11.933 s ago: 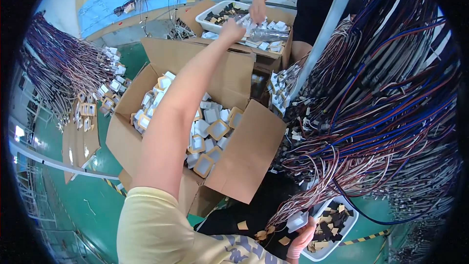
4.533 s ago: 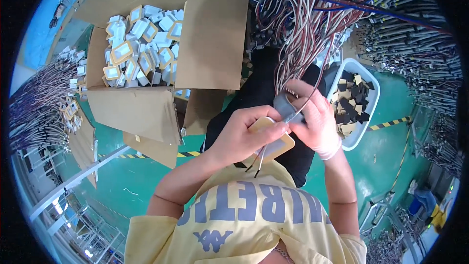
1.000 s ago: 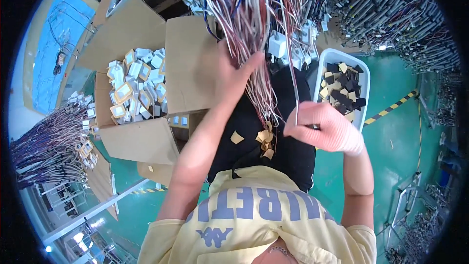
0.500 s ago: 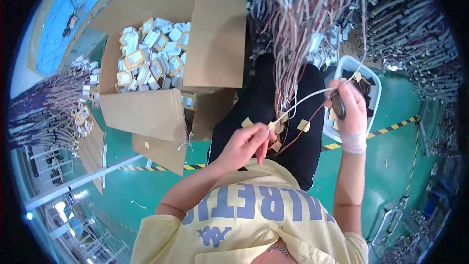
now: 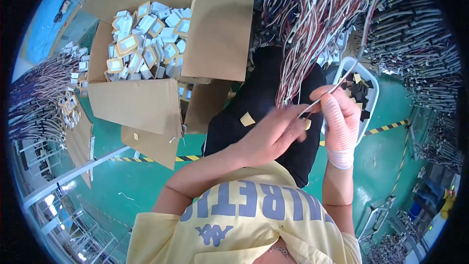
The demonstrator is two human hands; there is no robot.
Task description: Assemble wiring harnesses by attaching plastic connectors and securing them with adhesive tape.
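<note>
A thin whitish cable (image 5: pixel 351 66) runs down from the upper right to both hands, above my lap. My right hand (image 5: pixel 340 120), in a pale striped glove, pinches it between thumb and fingers. My left hand (image 5: pixel 276 134) is closed round the cable's lower stretch, close beside the right; its fingers are slightly blurred and the cable's end is hidden. On my dark trousers lies a small cream tab (image 5: pixel 247 119). A large bundle of red and white cables (image 5: pixel 312 34) hangs down beyond my hands onto my lap.
To the left stands an open cardboard box (image 5: pixel 132 102) full of white rectangular parts (image 5: pixel 146 44). A white plastic bin (image 5: pixel 375 99) at my right holds dark and cream pieces. More cables (image 5: pixel 415 44) are heaped at far right, with others (image 5: pixel 36 93) at far left.
My left hand has moved right and my right hand slightly down and left, so they now meet at the cable. The dark rounded thing seen in my right hand is now hidden.
</note>
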